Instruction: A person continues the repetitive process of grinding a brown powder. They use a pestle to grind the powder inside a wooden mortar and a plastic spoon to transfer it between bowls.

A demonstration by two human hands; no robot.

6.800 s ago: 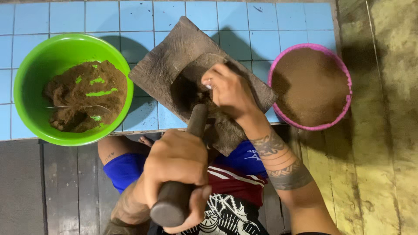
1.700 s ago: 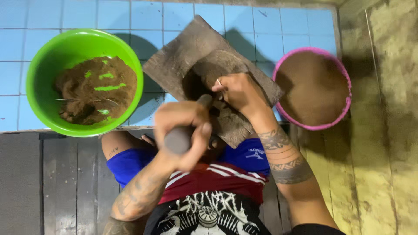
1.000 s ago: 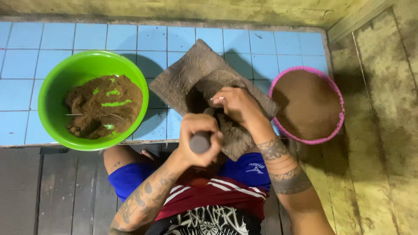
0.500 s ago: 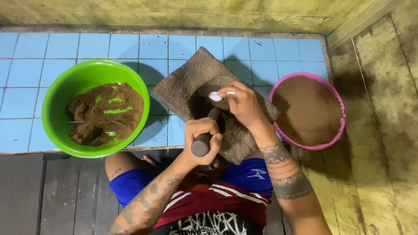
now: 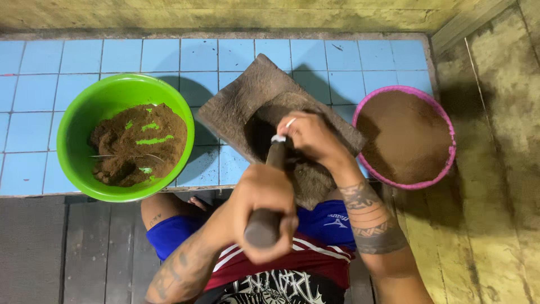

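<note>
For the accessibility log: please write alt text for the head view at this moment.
Seen from above, a person's left hand grips a wooden pestle angled into a stone grinding slab, with the right hand at its tip. A green bowl of brown paste sits left, a pink bowl of brown powder right.

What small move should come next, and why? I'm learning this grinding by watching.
Probably press the wooden pestle down into the hollow of the grey stone slab. The left hand grips its upper end, the right hand steadies its lower end with fingertips, and that tip already sits over the dark hollow.
</note>
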